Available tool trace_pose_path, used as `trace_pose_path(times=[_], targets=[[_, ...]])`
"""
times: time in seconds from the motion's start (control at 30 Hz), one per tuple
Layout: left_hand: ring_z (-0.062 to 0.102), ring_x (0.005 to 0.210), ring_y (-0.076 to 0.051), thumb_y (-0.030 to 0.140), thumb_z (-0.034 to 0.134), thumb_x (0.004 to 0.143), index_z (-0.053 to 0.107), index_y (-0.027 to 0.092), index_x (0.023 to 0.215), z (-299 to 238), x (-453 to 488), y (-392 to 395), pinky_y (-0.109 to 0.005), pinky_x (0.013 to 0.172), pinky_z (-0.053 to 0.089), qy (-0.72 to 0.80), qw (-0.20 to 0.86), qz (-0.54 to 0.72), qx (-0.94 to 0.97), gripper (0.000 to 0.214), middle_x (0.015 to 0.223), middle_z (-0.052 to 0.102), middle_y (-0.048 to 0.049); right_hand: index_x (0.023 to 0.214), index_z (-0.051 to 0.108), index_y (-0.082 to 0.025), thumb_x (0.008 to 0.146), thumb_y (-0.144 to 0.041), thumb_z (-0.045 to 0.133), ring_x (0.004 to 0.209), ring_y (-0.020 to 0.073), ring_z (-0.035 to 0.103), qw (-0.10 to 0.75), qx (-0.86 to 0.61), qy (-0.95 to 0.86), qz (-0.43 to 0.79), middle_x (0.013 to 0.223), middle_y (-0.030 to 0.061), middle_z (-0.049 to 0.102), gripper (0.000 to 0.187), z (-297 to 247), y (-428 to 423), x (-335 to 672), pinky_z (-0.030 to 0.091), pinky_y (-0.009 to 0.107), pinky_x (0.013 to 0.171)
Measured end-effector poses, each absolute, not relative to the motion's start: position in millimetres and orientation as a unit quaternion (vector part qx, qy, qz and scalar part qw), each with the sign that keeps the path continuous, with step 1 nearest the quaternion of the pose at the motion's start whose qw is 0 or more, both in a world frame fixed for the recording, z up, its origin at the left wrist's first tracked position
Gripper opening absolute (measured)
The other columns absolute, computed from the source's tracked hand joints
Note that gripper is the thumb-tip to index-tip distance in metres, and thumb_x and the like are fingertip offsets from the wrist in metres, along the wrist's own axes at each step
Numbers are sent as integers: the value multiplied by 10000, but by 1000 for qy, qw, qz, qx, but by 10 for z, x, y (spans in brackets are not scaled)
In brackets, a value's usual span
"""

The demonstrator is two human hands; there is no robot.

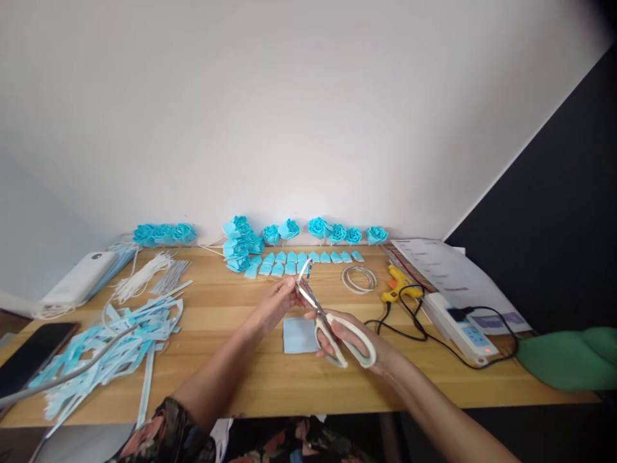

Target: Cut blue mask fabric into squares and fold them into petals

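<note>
My right hand (337, 337) grips a pair of scissors (359, 337) by their cream-coloured handles, its fingers through the loops. The metal blades point up and away from me, spread apart. My left hand (278, 301) is closed in a pinch right beside the blades; what it pinches is too small and hidden to make out. Below the hands a light blue square of cloth-like material (297, 337) lies flat on the wooden table (260, 392). Beyond the blades, small blue petal-shaped pieces (292, 257) are laid out in two rows.
Blue fabric-like roses (318, 227) line the wall. Left are cut strips (110, 341), white cords (144, 276), grey wires (171, 276), a white power bank (80, 276) and a phone (36, 354). Right are wire rings (359, 280), a yellow glue gun (400, 284), a power strip (457, 328) and paper (448, 273).
</note>
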State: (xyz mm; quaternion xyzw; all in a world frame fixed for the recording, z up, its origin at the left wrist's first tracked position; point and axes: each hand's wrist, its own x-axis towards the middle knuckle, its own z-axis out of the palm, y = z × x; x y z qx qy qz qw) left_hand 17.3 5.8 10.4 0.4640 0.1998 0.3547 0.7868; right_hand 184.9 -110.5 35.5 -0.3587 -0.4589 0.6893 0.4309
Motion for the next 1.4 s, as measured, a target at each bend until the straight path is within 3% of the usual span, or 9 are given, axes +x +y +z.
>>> trace_pose_path(times=[0.33,0.47,0.7,0.87,1.1,1.3,1.4], targets=[[598,821,-178,544,709,725,670,124,1023,45,157,19,-318,831,439,225,758,316,524,516,867,650,-68,1157,582,-141,851,-570,590,631,114,519,437,-330,-471,691,757,16,546,527,320,-995,1872,514,309,679],[588,887,-209,537,683,752,674,136,1025,72,129,7,-328,857,428,239,724,296,575,485,924,660,-80,1142,576,-131,846,-592,579,581,114,512,434,-334,-489,679,704,5,536,548,328,-1002,1892,483,260,569],[572,785,-183,446,640,817,679,139,962,213,109,-37,-303,785,433,188,732,289,587,342,804,636,-59,1168,563,-145,849,-603,560,469,92,455,436,-356,-471,679,644,-10,532,558,310,-1021,1934,370,206,424],[585,897,-221,387,649,802,706,155,999,212,92,-30,-320,858,418,172,742,296,577,310,905,672,-77,1174,577,-146,848,-585,573,459,83,433,446,-353,-463,680,649,-14,518,547,319,-1036,1945,335,202,407],[540,728,-159,433,671,792,714,134,801,164,104,-5,-267,732,396,246,684,314,611,302,736,625,-40,1183,573,-128,796,-616,625,400,55,363,444,-365,-455,680,593,-38,486,625,268,-1070,1859,277,173,365],[526,706,-146,453,696,763,667,135,728,133,110,15,-262,715,388,215,698,335,595,321,720,606,-29,1221,557,-143,779,-647,622,491,69,391,444,-336,-487,673,674,-20,483,674,292,-1140,1838,319,191,439],[513,689,-141,436,658,801,638,146,732,82,128,39,-261,706,382,245,688,352,585,299,706,598,-27,1214,580,-165,741,-672,640,576,93,428,403,-331,-529,670,733,1,510,696,324,-1188,1827,360,214,516]])
